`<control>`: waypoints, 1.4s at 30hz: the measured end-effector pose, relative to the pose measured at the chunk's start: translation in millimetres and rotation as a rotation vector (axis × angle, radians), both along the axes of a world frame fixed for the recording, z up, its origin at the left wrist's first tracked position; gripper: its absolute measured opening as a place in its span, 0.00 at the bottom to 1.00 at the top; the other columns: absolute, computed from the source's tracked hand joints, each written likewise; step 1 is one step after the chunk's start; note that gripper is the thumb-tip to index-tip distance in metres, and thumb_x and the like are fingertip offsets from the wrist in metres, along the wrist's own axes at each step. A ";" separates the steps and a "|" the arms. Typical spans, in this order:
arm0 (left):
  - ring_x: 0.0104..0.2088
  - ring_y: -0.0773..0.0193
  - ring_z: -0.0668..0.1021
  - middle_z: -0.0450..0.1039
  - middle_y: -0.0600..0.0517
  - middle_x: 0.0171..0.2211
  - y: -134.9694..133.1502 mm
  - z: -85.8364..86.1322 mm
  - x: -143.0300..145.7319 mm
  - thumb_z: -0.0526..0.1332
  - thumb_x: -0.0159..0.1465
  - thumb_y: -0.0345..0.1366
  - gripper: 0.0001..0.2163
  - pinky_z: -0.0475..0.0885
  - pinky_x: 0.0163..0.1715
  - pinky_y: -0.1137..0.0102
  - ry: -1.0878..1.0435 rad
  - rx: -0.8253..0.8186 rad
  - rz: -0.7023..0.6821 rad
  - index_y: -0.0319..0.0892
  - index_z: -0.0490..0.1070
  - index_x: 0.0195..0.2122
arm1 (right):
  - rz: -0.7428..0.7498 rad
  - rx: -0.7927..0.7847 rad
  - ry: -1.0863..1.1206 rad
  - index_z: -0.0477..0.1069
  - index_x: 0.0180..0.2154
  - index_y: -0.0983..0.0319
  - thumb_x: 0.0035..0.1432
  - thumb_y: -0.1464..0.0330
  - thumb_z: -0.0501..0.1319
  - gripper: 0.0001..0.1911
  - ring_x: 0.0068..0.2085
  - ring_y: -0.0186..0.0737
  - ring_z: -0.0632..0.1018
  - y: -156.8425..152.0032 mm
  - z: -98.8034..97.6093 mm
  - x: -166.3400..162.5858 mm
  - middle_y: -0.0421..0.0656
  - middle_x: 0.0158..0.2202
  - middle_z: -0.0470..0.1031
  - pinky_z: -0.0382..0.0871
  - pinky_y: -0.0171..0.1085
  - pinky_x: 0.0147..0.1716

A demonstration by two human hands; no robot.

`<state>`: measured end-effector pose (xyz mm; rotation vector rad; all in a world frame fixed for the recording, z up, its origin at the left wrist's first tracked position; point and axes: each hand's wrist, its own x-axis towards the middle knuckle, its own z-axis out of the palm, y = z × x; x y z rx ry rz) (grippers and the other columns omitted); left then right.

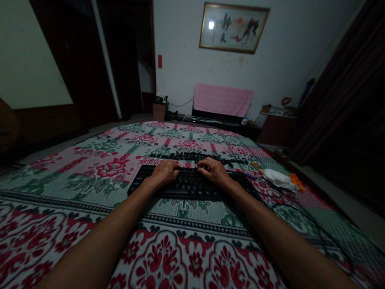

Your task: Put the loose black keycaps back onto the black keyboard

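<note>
A black keyboard (183, 188) lies flat on the patterned bedspread, its long side toward me. Beyond its far edge, loose black keycaps (192, 155) are spread in rows on the cloth. My left hand (166, 171) rests on the upper left part of the keyboard, its fingers curled over the far edge and partly hidden. Over the upper middle, my right hand (213, 170) is closed in a pinch, with a small dark keycap (197, 166) at its fingertips. Both hands cover some of the keys, and the room is dim.
Right of the keyboard lie a white cloth-like bundle (279, 178), an orange item (297, 182) and dark cable. The floral bedspread (162, 257) spreads all around. Farther off, a pink towel (222, 99) covers a dark screen-like object by the wall, beside a cabinet (276, 126).
</note>
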<state>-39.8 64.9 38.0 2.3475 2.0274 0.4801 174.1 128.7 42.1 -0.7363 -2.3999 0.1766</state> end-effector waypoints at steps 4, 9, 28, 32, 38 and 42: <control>0.44 0.61 0.70 0.71 0.51 0.41 0.4 -0.5 -0.4 0.51 0.55 0.36 0.14 0.61 0.45 0.68 -0.020 0.006 0.003 0.45 0.70 0.41 | 0.027 -0.068 0.035 0.70 0.36 0.62 0.50 0.69 0.56 0.10 0.36 0.35 0.71 -6.3 -2.3 4.8 0.43 0.34 0.71 0.62 0.35 0.38; 0.43 0.61 0.70 0.71 0.51 0.42 0.5 1.7 0.6 0.51 0.55 0.36 0.14 0.62 0.44 0.68 -0.011 -0.019 0.003 0.45 0.70 0.41 | 0.031 -0.140 0.050 0.70 0.37 0.62 0.49 0.70 0.56 0.11 0.36 0.34 0.72 -9.7 -7.8 7.0 0.43 0.34 0.72 0.64 0.34 0.37; 0.42 0.61 0.70 0.71 0.51 0.41 -2.9 6.0 2.6 0.51 0.55 0.36 0.14 0.63 0.41 0.69 0.026 -0.029 0.015 0.46 0.71 0.40 | 0.097 -0.335 0.090 0.69 0.34 0.63 0.44 0.75 0.55 0.12 0.30 0.31 0.69 -15.7 -6.0 5.9 0.39 0.29 0.69 0.62 0.31 0.31; 0.41 0.60 0.71 0.71 0.50 0.40 -2.7 5.4 1.7 0.51 0.54 0.36 0.14 0.64 0.40 0.68 0.025 -0.020 0.013 0.45 0.71 0.39 | 0.124 -0.345 0.075 0.69 0.33 0.64 0.44 0.75 0.55 0.11 0.29 0.31 0.68 -15.4 -5.2 5.8 0.39 0.28 0.68 0.61 0.30 0.31; 0.43 0.60 0.70 0.71 0.50 0.41 -3.4 4.7 8.4 0.52 0.54 0.36 0.14 0.62 0.44 0.68 0.002 0.066 -0.011 0.45 0.71 0.41 | 0.132 -0.359 0.064 0.69 0.33 0.64 0.44 0.75 0.54 0.11 0.29 0.30 0.68 -15.2 -4.4 6.0 0.39 0.28 0.67 0.60 0.30 0.30; 0.41 0.62 0.71 0.71 0.52 0.40 -6.3 9.5 23.4 0.53 0.54 0.35 0.13 0.62 0.44 0.69 -0.063 0.119 -0.116 0.46 0.72 0.38 | 0.156 -0.386 0.072 0.68 0.33 0.65 0.45 0.75 0.54 0.10 0.27 0.29 0.66 -16.9 -3.6 4.8 0.38 0.26 0.66 0.60 0.29 0.29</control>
